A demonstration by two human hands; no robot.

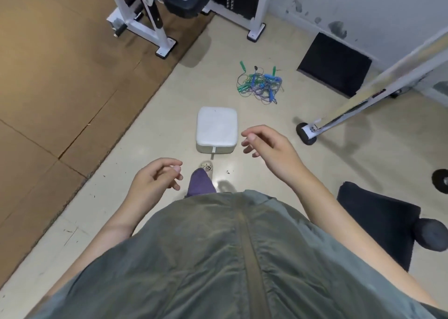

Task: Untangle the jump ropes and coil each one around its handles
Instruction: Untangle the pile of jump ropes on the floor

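A tangled heap of jump ropes (260, 84) with green and blue handles and thin cords lies on the pale floor, far ahead and a bit to the right. My left hand (155, 179) hangs in front of my body with fingers loosely curled, holding nothing. My right hand (265, 146) is raised a little further forward, fingers also relaxed and empty. Both hands are well short of the ropes. A white square cushion (216, 129) sits on the floor between me and the heap.
White gym machine frames (155, 27) stand at the back. A slanted white bar with a black foot (306, 134) crosses the right side. Black mats (335, 64) (378, 219) lie on the right. Brown cardboard sheets (60, 76) cover the floor on the left.
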